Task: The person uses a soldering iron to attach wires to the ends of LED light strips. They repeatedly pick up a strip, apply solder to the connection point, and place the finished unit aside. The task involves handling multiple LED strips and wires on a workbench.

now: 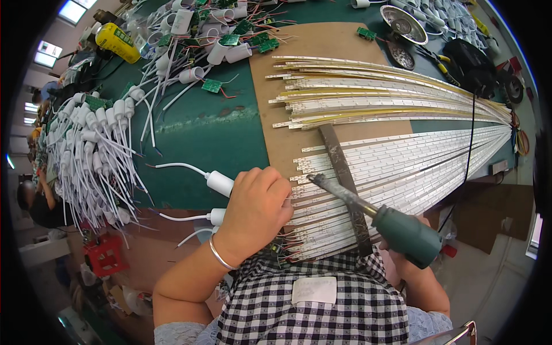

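Observation:
My left hand (pixel 256 210), a metal bangle on its wrist, is closed at the ends of several white LED strips (pixel 322 210). Its curled fingers hide what they pinch. Just left of it lie white cylindrical caps (pixel 219 183) with white cables. My right hand (pixel 397 259), mostly hidden behind the tool, grips a soldering iron (pixel 405 234) by its green handle. The iron's dark tip hovers over the strip ends, right of my left hand. A dark metal bar (pixel 345 181) lies across the strips. Green circuit boards with thin wires (pixel 277 248) sit at the near strip ends.
More strips with yellow backing (pixel 356 98) fan across a brown board (pixel 259 75). White caps with cables (pixel 98 144) pile up at left. A yellow bottle (pixel 117 42), a metal bowl (pixel 403 25) and pliers (pixel 440 62) stand or lie farther back. A black cord (pixel 472 132) crosses the strips.

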A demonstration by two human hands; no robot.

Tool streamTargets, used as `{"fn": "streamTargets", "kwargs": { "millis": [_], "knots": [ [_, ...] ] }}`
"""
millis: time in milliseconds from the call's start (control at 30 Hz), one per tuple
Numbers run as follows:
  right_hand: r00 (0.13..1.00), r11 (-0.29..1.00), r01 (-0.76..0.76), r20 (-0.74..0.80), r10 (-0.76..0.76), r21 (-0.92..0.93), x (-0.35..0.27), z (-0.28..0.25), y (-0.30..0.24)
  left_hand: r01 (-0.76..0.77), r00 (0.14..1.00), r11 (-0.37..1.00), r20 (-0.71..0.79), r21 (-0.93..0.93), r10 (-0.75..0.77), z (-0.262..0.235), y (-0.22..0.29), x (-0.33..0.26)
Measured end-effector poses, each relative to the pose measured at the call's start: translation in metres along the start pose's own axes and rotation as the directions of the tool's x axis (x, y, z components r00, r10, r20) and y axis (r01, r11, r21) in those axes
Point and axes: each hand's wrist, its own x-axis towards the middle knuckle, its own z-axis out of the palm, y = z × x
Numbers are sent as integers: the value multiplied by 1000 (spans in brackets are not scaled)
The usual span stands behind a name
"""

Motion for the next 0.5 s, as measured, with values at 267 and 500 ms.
{"fn": "streamTargets", "kwargs": {
  "millis": [267,500],
  "knots": [
    [989,988,-146,-19,147,54,-15,4,3,16,999,1000,31,-20,-15,-3,1,1],
    [982,979,-182,-29,185,89,-23,5,8,17,1000,999,14,-34,-17,-3,0,2]
  ]
}}
